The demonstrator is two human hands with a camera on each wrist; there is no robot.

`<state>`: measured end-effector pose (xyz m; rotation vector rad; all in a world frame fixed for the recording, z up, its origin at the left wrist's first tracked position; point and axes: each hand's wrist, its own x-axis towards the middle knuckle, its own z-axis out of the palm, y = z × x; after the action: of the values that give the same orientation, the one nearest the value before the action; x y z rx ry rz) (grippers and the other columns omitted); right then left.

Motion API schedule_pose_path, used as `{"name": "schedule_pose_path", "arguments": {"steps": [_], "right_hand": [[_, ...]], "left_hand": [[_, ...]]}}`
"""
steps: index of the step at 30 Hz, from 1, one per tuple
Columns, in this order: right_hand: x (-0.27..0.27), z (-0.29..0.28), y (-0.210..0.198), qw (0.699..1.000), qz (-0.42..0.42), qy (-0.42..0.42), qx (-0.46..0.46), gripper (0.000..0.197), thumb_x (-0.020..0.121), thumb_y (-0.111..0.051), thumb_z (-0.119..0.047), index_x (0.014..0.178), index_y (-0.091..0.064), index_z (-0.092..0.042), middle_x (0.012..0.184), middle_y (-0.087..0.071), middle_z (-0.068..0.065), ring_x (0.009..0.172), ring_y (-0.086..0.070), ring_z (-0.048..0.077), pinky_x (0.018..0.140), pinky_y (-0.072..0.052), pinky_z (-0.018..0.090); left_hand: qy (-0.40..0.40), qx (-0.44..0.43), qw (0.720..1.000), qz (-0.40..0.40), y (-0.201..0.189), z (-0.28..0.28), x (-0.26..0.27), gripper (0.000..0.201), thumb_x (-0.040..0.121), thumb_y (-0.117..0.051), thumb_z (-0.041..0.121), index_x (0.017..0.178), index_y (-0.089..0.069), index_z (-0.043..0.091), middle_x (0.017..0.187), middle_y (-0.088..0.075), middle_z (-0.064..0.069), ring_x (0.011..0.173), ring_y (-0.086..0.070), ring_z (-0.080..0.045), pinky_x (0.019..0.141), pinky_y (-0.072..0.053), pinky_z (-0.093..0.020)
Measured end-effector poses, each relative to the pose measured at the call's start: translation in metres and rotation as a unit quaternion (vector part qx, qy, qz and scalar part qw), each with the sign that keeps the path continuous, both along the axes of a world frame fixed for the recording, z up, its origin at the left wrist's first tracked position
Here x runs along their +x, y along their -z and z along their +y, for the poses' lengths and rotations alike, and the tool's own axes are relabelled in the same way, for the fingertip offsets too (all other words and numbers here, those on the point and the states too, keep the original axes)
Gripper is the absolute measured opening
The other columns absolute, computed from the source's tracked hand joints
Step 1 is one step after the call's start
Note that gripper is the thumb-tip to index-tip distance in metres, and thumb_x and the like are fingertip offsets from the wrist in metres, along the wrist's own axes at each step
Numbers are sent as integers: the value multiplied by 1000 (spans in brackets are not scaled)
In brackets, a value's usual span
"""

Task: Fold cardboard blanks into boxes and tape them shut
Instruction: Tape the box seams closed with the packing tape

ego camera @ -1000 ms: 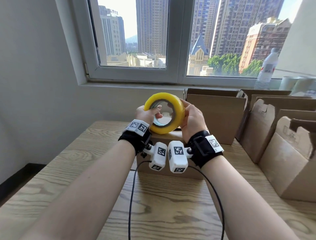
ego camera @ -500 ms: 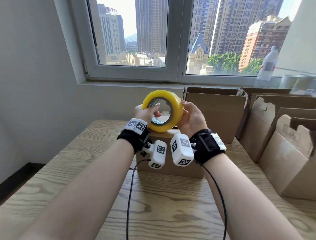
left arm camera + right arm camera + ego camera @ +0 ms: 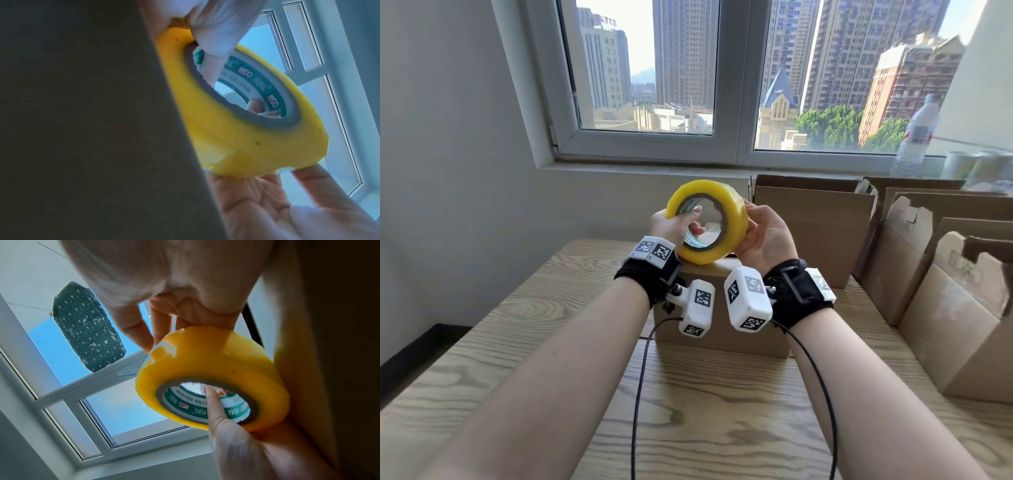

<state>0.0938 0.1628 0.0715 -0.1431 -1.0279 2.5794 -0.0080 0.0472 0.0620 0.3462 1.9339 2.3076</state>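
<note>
A yellow roll of packing tape (image 3: 734, 219) is held up between both hands, above a closed cardboard box (image 3: 726, 329) on the wooden table (image 3: 524, 342). My left hand (image 3: 688, 221) grips the roll's left side, with the thumb hooked into the core (image 3: 213, 48). My right hand (image 3: 753, 222) cups the right side. In the right wrist view its thumb and fingertips (image 3: 144, 339) touch a ragged tape edge on the roll (image 3: 216, 363). The roll (image 3: 236, 138) fills the left wrist view.
Several open-topped cardboard boxes (image 3: 815, 226) (image 3: 962, 329) stand in a row along the table's right side. On the window sill (image 3: 654, 168) at the far right stands a water bottle (image 3: 914, 137). Wrist camera cables (image 3: 637, 394) hang over the table.
The right wrist has rolled palm-up and the roll has tilted, so more of its outer face shows. Both hands stay on the roll above the box.
</note>
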Motion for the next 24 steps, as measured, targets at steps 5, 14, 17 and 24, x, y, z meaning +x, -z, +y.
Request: {"name": "schedule_pose_path", "arguments": {"steps": [5, 14, 17, 24], "right_hand": [[-2, 0, 2, 1000, 3, 11, 7, 35, 93, -44, -7, 123, -61, -3, 121, -53, 24, 81, -58, 27, 75, -52, 35], [-1, 2, 1, 1000, 0, 7, 2, 27, 94, -49, -9, 117, -62, -4, 118, -57, 25, 83, -60, 29, 73, -56, 36], [0, 2, 0, 1000, -5, 0, 2, 23, 95, -50, -9, 113, -65, -5, 104, -64, 21, 79, -62, 28, 66, -59, 34], [0, 0, -2, 1000, -18, 12, 20, 13, 96, -53, -13, 100, -65, -7, 99, -64, 18, 77, -62, 28, 73, -56, 37]], "left_hand": [[-5, -9, 1000, 0, 1, 0, -1, 15, 86, -75, 19, 81, -66, 8, 60, -64, -5, 61, -67, -20, 76, -58, -39], [-6, -23, 1000, 2, 0, -1, 1, 15, 86, -75, 20, 81, -67, 9, 60, -65, -4, 63, -68, -21, 81, -58, -44], [-4, -17, 1000, -1, 0, -1, 1, 14, 86, -75, 18, 82, -67, 7, 58, -65, -4, 60, -67, -21, 82, -57, -44], [-2, -26, 1000, 8, -1, -1, 2, 14, 88, -73, 17, 81, -65, 8, 62, -63, -6, 58, -66, -18, 82, -57, -43]]}}
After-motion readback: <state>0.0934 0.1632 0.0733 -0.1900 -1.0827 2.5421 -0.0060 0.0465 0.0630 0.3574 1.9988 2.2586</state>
